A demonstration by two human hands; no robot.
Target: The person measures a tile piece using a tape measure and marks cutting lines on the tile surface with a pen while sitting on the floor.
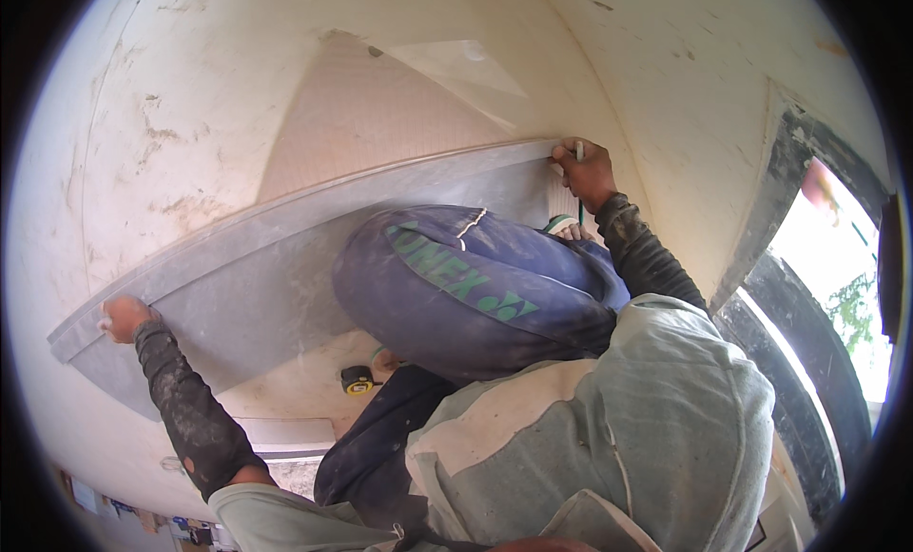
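A long grey board with a raised strip along its far edge stretches across the space in front of my knees. At its left end my left hand is closed around the board's edge. At the opposite end, my right hand is closed on a slim pencil-like stick, pale at the top and dark green below the fist. Its fingertips touch the board's right end. What lies under the right palm is hidden.
My bent knees in blue trousers come close to the board. A black and yellow tape measure lies on the floor beside my foot. Stained cream walls rise around me. A dark-framed window opening is at the right.
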